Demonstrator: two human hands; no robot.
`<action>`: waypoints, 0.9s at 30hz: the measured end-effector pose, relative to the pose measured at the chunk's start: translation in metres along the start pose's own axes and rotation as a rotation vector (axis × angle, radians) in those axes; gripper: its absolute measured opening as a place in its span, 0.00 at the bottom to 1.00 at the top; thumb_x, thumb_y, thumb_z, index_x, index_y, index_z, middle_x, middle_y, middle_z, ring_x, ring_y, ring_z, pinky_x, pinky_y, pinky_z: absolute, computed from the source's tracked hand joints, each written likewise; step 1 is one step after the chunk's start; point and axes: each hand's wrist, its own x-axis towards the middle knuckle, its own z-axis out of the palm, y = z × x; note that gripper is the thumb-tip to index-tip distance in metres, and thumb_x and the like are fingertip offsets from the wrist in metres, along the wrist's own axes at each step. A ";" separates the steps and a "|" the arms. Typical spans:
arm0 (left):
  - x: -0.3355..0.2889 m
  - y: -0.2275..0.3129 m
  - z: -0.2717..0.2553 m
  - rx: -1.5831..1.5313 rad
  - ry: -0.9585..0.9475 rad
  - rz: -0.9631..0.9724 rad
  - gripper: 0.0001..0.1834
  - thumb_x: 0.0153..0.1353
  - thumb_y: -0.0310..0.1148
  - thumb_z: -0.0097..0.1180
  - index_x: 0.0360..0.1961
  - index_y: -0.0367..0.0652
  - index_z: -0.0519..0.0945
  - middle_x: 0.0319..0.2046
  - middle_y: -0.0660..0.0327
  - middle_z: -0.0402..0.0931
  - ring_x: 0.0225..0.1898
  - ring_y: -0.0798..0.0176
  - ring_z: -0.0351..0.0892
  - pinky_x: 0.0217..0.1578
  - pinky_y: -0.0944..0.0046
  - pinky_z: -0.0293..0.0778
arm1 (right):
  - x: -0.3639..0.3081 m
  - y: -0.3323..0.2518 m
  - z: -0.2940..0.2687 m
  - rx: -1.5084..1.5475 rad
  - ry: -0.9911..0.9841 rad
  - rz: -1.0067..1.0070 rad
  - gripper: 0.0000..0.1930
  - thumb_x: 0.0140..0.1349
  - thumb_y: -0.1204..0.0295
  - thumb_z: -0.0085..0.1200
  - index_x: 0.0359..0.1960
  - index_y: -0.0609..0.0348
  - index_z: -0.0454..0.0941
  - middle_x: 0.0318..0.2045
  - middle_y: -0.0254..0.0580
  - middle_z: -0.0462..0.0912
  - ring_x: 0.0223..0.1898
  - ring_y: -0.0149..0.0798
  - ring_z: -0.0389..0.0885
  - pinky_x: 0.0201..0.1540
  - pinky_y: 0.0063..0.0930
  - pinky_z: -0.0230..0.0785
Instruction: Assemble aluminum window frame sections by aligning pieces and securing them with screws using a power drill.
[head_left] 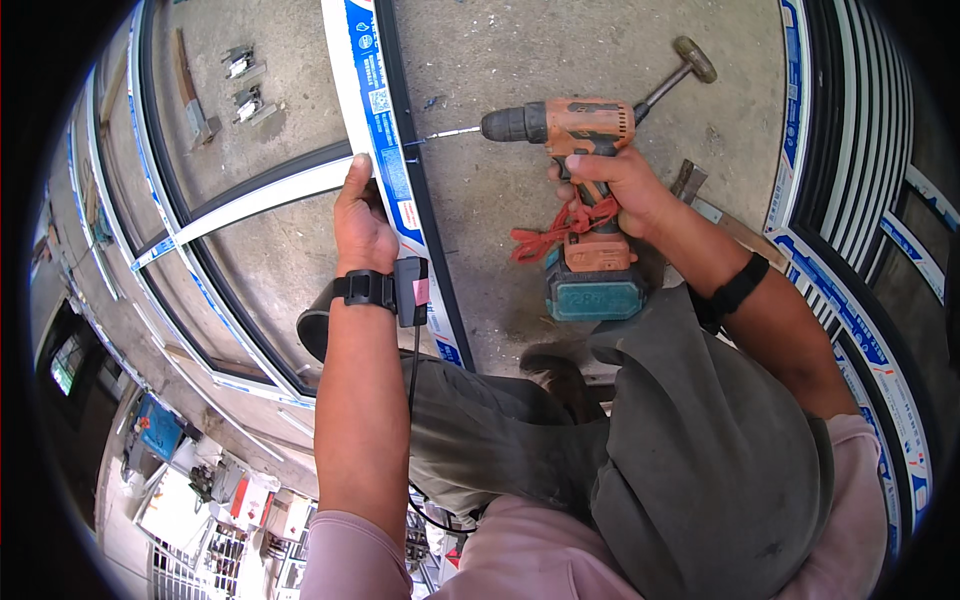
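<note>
My right hand (615, 190) grips the handle of an orange and black cordless drill (590, 120) with a teal battery and a red cord tied about its grip. Its long bit (455, 133) points left at the dark side of an upright frame bar (380, 110) covered in blue and white film. Whether the tip touches the bar I cannot tell. My left hand (365, 225) is closed round that bar, thumb up, where a white crossbar (270, 195) meets it; its other fingers are hidden behind. A black strap and small box sit on my left wrist.
A hammer (695, 60) lies on the concrete floor beyond the drill. Wood scraps (690, 180) lie right of my right hand. Stacked film-covered profiles (850, 130) run down the right side. Metal fittings (245, 85) and another hammer-like tool (197, 120) lie at the upper left.
</note>
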 end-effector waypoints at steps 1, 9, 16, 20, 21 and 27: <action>0.000 0.000 0.000 0.002 -0.003 0.001 0.20 0.58 0.38 0.63 0.46 0.36 0.78 0.42 0.55 0.79 0.44 0.59 0.77 0.51 0.59 0.72 | -0.001 -0.001 0.002 0.003 0.004 -0.015 0.17 0.57 0.71 0.59 0.47 0.61 0.74 0.36 0.43 0.82 0.31 0.35 0.82 0.28 0.28 0.77; 0.000 0.000 -0.001 0.017 0.006 0.006 0.19 0.59 0.38 0.62 0.46 0.36 0.78 0.41 0.55 0.79 0.44 0.59 0.77 0.50 0.60 0.72 | -0.001 0.000 -0.004 0.004 -0.019 0.014 0.17 0.57 0.71 0.59 0.47 0.62 0.74 0.36 0.44 0.82 0.31 0.36 0.82 0.29 0.28 0.77; -0.001 0.000 0.002 0.036 0.015 0.012 0.21 0.60 0.40 0.62 0.47 0.35 0.76 0.39 0.55 0.79 0.41 0.60 0.79 0.47 0.60 0.77 | -0.001 0.000 -0.002 0.000 -0.015 0.000 0.16 0.57 0.71 0.58 0.46 0.61 0.74 0.36 0.43 0.81 0.29 0.35 0.81 0.28 0.28 0.77; -0.002 0.001 0.003 0.046 0.021 0.021 0.19 0.61 0.39 0.60 0.46 0.36 0.76 0.39 0.55 0.79 0.41 0.60 0.79 0.46 0.61 0.77 | -0.003 -0.001 -0.003 -0.018 -0.039 0.024 0.15 0.58 0.71 0.58 0.46 0.59 0.74 0.36 0.42 0.81 0.28 0.33 0.81 0.28 0.27 0.77; -0.002 0.001 0.003 0.047 0.022 0.019 0.19 0.61 0.39 0.60 0.46 0.36 0.76 0.39 0.55 0.79 0.41 0.60 0.79 0.46 0.61 0.77 | -0.002 -0.001 -0.003 -0.017 -0.038 0.026 0.15 0.58 0.71 0.58 0.46 0.59 0.74 0.36 0.42 0.81 0.28 0.33 0.81 0.28 0.27 0.77; 0.001 -0.001 0.003 0.053 0.034 0.031 0.17 0.62 0.38 0.59 0.45 0.36 0.77 0.38 0.55 0.79 0.40 0.60 0.80 0.45 0.61 0.79 | 0.001 -0.009 -0.003 0.067 -0.059 0.157 0.14 0.59 0.72 0.56 0.46 0.60 0.74 0.35 0.42 0.81 0.28 0.32 0.79 0.30 0.25 0.74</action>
